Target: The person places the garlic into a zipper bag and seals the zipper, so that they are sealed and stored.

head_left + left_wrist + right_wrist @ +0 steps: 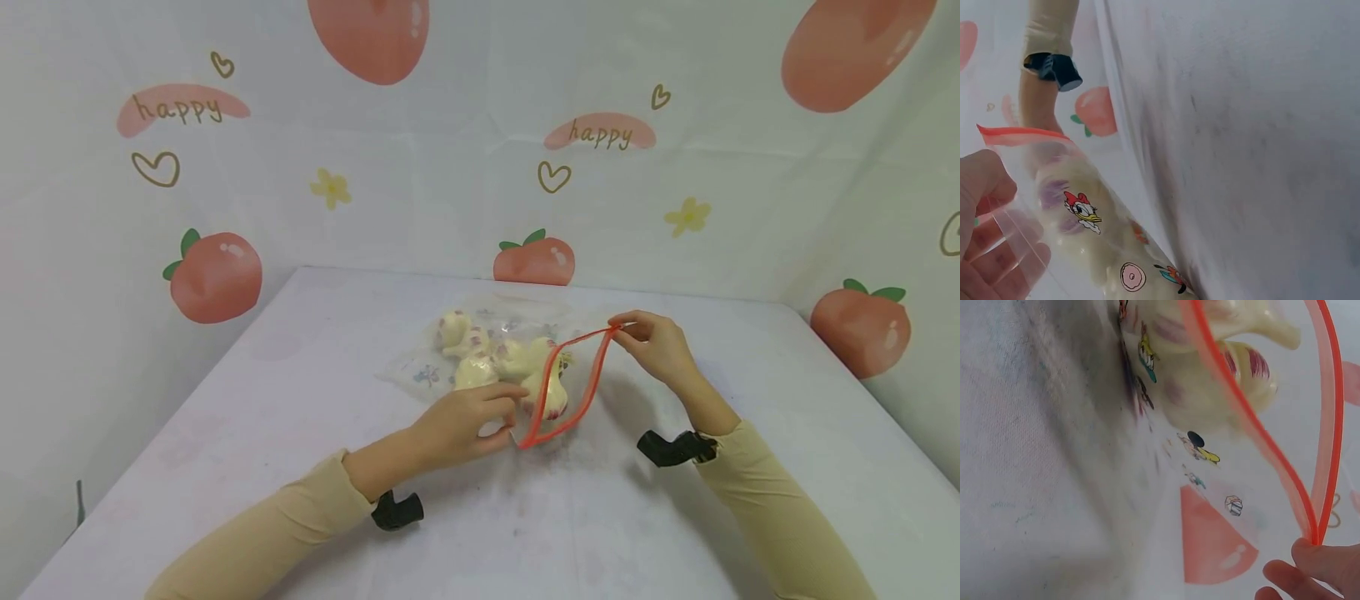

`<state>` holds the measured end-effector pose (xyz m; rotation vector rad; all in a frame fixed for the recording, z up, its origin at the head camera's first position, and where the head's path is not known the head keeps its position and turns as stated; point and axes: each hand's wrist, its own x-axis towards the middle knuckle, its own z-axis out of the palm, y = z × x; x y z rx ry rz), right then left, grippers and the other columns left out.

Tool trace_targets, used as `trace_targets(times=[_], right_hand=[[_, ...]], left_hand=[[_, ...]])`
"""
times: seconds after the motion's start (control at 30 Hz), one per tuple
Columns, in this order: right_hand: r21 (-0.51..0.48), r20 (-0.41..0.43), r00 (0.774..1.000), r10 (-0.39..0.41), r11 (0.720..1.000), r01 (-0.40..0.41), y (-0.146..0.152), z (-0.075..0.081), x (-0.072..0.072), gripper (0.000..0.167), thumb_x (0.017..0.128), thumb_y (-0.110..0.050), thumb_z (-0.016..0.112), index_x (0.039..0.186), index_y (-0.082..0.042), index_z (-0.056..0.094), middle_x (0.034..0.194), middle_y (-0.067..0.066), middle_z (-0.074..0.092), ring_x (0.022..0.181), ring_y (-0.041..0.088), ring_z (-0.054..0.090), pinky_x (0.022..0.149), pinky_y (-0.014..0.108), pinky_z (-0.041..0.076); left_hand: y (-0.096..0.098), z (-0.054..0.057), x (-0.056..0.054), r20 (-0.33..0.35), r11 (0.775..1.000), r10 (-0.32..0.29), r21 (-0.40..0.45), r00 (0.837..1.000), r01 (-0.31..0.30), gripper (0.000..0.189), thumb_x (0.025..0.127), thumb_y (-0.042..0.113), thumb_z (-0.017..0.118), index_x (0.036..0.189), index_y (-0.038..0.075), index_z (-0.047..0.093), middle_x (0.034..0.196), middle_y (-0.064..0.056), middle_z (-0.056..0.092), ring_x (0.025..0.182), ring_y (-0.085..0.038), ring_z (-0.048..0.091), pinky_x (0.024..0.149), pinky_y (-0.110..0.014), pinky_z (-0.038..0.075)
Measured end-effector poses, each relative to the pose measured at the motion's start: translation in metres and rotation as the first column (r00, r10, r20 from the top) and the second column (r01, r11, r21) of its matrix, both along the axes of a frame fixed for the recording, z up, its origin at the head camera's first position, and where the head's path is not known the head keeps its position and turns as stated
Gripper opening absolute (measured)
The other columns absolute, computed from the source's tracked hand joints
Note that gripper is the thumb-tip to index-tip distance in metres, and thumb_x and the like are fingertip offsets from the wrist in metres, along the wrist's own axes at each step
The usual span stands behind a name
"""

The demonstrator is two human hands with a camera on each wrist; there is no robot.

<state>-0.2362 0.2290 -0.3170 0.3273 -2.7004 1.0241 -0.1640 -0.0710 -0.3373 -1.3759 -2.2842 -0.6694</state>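
Note:
A clear zip bag (423, 372) with a red zip edge and cartoon prints lies on the table, its mouth spread apart toward the right. Inside are several garlic bulbs (476, 371), cream with purple streaks; two of them show close up in the right wrist view (1210, 381). My left hand (468, 421) pinches the near side of the bag by the red edge, thumb and forefinger together. At the far corner of the mouth, my right hand (656, 346) pinches the end of the red zip (1329, 444) between thumb and fingertips.
A white cloth covers the table (300, 350). Behind it hangs a white backdrop (450, 167) printed with peaches, hearts and the word happy. A black wrist mount (675, 448) sits on the right forearm, another (397, 510) on the left.

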Motion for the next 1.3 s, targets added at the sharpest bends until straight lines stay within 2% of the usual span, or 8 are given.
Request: trace_targets(times=[0.23, 0.43, 0.67, 0.8, 0.9, 0.97, 1.17, 1.3], right_hand=[[0.012, 0.050, 0.999, -0.014, 1.000, 0.013, 0.006, -0.004, -0.003, 0.022, 0.089, -0.010, 0.060, 0.110, -0.003, 0.066, 0.098, 0.023, 0.070, 0.090, 0.034, 0.067, 0.063, 0.026, 0.047], [0.026, 0.078, 0.997, -0.012, 1.000, 0.010, 0.007, -0.008, -0.005, 0.021, 0.089, -0.010, 0.060, 0.108, -0.002, 0.067, 0.096, 0.023, 0.070, 0.084, 0.030, 0.067, 0.058, 0.023, 0.046], [-0.028, 0.091, 0.996, 0.012, 1.000, -0.010, 0.004, -0.004, -0.002, 0.023, 0.092, -0.007, 0.053, 0.112, 0.000, 0.062, 0.099, 0.028, 0.068, 0.084, 0.037, 0.068, 0.060, 0.018, 0.049], [-0.074, 0.030, 1.000, 0.001, 0.997, 0.001, 0.001, 0.009, -0.001, 0.023, 0.094, -0.010, 0.052, 0.113, 0.000, 0.060, 0.101, 0.027, 0.068, 0.075, 0.016, 0.071, 0.063, 0.015, 0.052], [-0.141, -0.010, 1.000, -0.020, 0.990, 0.019, -0.001, 0.017, -0.002, 0.024, 0.094, -0.011, 0.053, 0.113, 0.002, 0.060, 0.102, 0.028, 0.067, 0.068, -0.006, 0.064, 0.063, 0.011, 0.051], [-0.192, -0.022, 0.999, -0.030, 0.981, 0.025, -0.002, 0.020, -0.002, 0.024, 0.094, -0.012, 0.053, 0.113, 0.002, 0.060, 0.104, 0.029, 0.066, 0.066, -0.014, 0.059, 0.063, 0.009, 0.050], [-0.224, -0.096, 0.995, -0.001, 0.974, -0.021, -0.008, 0.023, 0.001, 0.023, 0.094, -0.012, 0.055, 0.110, 0.002, 0.061, 0.099, 0.028, 0.068, 0.068, -0.016, 0.059, 0.064, 0.008, 0.050], [-0.247, -0.120, 0.993, 0.001, 0.969, -0.031, -0.008, 0.027, 0.002, 0.022, 0.093, -0.012, 0.057, 0.109, 0.001, 0.062, 0.086, 0.003, 0.072, 0.069, -0.013, 0.061, 0.063, 0.009, 0.050]], left_hand=[[-0.011, 0.000, -0.002, 0.104, 0.999, -0.044, 0.028, 0.994, 0.041, 0.011, 0.079, 0.002, 0.063, 0.078, 0.011, 0.058, 0.116, -0.005, 0.065, 0.107, -0.018, 0.064, 0.071, -0.015, 0.045], [-0.016, -0.001, -0.003, 0.164, 0.998, -0.062, 0.037, 0.985, 0.057, 0.009, 0.080, 0.001, 0.062, 0.085, 0.007, 0.063, 0.117, -0.007, 0.065, 0.100, -0.019, 0.065, 0.069, -0.017, 0.046], [-0.016, -0.002, -0.007, 0.149, 0.993, -0.021, 0.116, 0.989, 0.004, 0.009, 0.083, 0.000, 0.062, 0.083, 0.008, 0.059, 0.117, -0.009, 0.065, 0.111, -0.022, 0.061, 0.088, -0.029, 0.051], [-0.019, 0.005, -0.009, 0.131, 0.977, 0.011, 0.211, 0.991, -0.039, 0.011, 0.084, -0.002, 0.061, 0.087, 0.007, 0.057, 0.117, -0.011, 0.064, 0.109, -0.024, 0.062, 0.088, -0.033, 0.051], [-0.023, 0.011, -0.011, 0.111, 0.962, 0.020, 0.268, 0.994, -0.050, 0.015, 0.083, -0.006, 0.060, 0.088, 0.007, 0.055, 0.119, -0.013, 0.063, 0.106, -0.026, 0.063, 0.084, -0.034, 0.052], [-0.026, 0.014, -0.013, 0.087, 0.954, 0.025, 0.296, 0.996, -0.049, 0.015, 0.083, -0.008, 0.059, 0.088, 0.006, 0.054, 0.119, -0.014, 0.062, 0.103, -0.026, 0.064, 0.082, -0.033, 0.052], [-0.032, 0.021, -0.018, 0.067, 0.914, 0.054, 0.399, 0.996, -0.076, 0.016, 0.082, -0.012, 0.056, 0.088, 0.003, 0.054, 0.118, -0.016, 0.063, 0.100, -0.026, 0.064, 0.079, -0.032, 0.051], [-0.034, 0.023, -0.020, 0.094, 0.899, 0.053, 0.429, 0.994, -0.088, 0.017, 0.082, -0.013, 0.054, 0.089, 0.003, 0.055, 0.118, -0.016, 0.063, 0.109, -0.028, 0.061, 0.083, -0.036, 0.050]])
